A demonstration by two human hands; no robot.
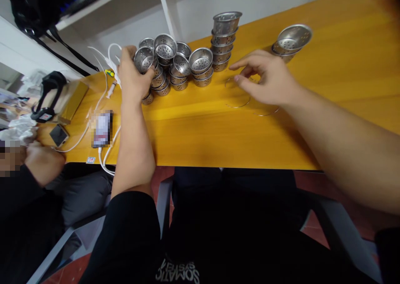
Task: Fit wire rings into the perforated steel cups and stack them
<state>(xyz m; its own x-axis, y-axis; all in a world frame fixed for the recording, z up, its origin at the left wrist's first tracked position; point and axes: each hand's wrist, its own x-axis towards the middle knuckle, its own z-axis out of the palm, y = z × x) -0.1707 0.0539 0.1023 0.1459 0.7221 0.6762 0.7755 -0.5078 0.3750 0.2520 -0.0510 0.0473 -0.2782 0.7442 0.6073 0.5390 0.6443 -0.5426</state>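
Shirt: black with pale lettering (187, 238), nearest the camera, below the bench (193, 144).
Left hand (133, 75): curled round the left cup (145, 59), thumb on one side and fingers on the other; it looks gripped, though how firmly I cannot tell.
Right hand (268, 75): thumb and forefinger spread apart, pinching nothing that shows, just above thin curved wires (239, 106) on the wood.
Cups: perforated metal, bunched along the back of the bench, mostly mouth up.
Already nested: tall stack (222, 40) and short stack (201, 63), both standing upright; two cups (293, 39) sit one in another beyond the right hand.
Less settled: tilted cup (180, 65) leans on those under it, amid the left cluster; by this layout the stacking seems partly done, how much is left unclear.
Edges: near bench edge runs below both forearms; shelf (168, 13) stands behind the cluster.
Room: yellow wood stretches from cups to near edge; on the left, cable (108, 53), syringe (111, 89) and phone (105, 128) crowd the left arm.
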